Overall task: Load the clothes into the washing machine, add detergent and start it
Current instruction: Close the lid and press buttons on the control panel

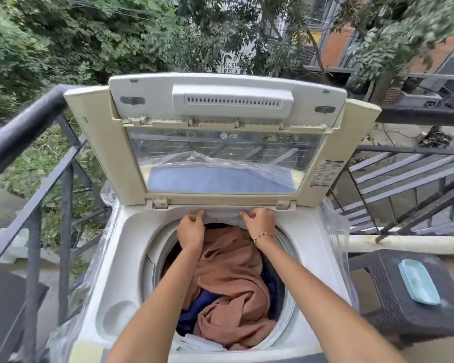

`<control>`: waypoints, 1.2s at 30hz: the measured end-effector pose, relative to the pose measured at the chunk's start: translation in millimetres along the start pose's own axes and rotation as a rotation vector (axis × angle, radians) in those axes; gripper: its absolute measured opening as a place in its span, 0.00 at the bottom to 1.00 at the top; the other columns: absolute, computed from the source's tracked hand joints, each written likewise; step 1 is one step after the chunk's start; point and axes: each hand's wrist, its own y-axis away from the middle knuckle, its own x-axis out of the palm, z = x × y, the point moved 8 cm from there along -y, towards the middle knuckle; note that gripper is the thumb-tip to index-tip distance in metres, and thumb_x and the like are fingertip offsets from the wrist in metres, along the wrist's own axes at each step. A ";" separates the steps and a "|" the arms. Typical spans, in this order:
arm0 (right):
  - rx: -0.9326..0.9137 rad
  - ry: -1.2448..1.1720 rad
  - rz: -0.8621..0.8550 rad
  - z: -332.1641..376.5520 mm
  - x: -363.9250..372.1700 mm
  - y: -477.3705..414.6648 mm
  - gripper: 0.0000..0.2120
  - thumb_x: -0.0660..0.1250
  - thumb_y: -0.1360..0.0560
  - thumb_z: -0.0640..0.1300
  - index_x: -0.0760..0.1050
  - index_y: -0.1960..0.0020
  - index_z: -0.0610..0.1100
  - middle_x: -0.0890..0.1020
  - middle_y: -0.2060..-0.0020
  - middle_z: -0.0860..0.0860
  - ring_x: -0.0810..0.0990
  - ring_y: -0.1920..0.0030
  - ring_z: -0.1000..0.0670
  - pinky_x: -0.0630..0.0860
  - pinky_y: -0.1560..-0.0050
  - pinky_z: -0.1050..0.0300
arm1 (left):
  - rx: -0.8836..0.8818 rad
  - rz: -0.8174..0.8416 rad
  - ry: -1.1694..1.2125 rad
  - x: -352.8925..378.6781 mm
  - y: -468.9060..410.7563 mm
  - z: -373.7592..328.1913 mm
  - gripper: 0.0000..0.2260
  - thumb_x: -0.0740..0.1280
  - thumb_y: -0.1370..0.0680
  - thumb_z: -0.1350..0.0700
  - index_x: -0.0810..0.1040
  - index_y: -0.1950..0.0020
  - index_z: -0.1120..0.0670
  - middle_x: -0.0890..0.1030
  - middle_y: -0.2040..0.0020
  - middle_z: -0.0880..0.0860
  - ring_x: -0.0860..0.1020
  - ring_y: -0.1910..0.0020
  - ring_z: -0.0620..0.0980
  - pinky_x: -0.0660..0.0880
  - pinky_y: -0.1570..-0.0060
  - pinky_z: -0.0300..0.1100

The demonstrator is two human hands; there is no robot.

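A white top-loading washing machine [121, 258] stands in front of me with its lid [220, 142] raised upright. The drum holds a brown cloth [231, 284] lying over a dark blue garment [194, 307]; a white piece [202, 344] shows at the near rim. My left hand [190, 229] and my right hand [260, 222] both pinch a pale drawer-like part [222, 215] at the back rim of the tub, just under the lid hinge. A bead bracelet sits on my right wrist.
Clear plastic wrap [336, 226] hangs around the machine's sides. A dark wicker stool [393, 297] at the right carries a light blue lidded box [418, 281]. Black metal railings [37, 163] run along the left and behind; a metal stair [404, 174] lies to the right.
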 end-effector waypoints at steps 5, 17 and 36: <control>-0.019 0.027 0.025 3.6 0.0 2.4 0.16 0.68 0.27 0.50 0.81 0.65 0.37 0.83 0.66 0.43 0.80 0.61 0.46 0.74 0.56 0.57 | 0.052 0.078 0.042 -4.2 7.7 -8.0 0.21 0.59 0.20 0.45 0.80 0.66 0.54 0.83 0.66 0.51 0.82 0.63 0.51 0.77 0.51 0.45; -0.181 0.066 0.232 13.7 6.9 51.0 0.17 0.69 0.30 0.36 0.78 0.41 0.43 0.82 0.44 0.49 0.79 0.43 0.50 0.70 0.40 0.65 | 0.229 0.318 0.041 -14.1 62.5 -9.7 0.11 0.66 0.22 0.50 0.80 0.59 0.55 0.83 0.64 0.52 0.80 0.66 0.49 0.77 0.59 0.42; -0.298 -0.017 0.265 -23.9 -54.6 139.6 0.16 0.69 0.28 0.41 0.77 0.40 0.44 0.82 0.46 0.48 0.81 0.50 0.48 0.76 0.43 0.55 | 0.339 0.299 0.019 -35.2 165.4 11.0 0.08 0.65 0.22 0.49 0.79 0.46 0.49 0.83 0.53 0.49 0.81 0.51 0.48 0.77 0.44 0.50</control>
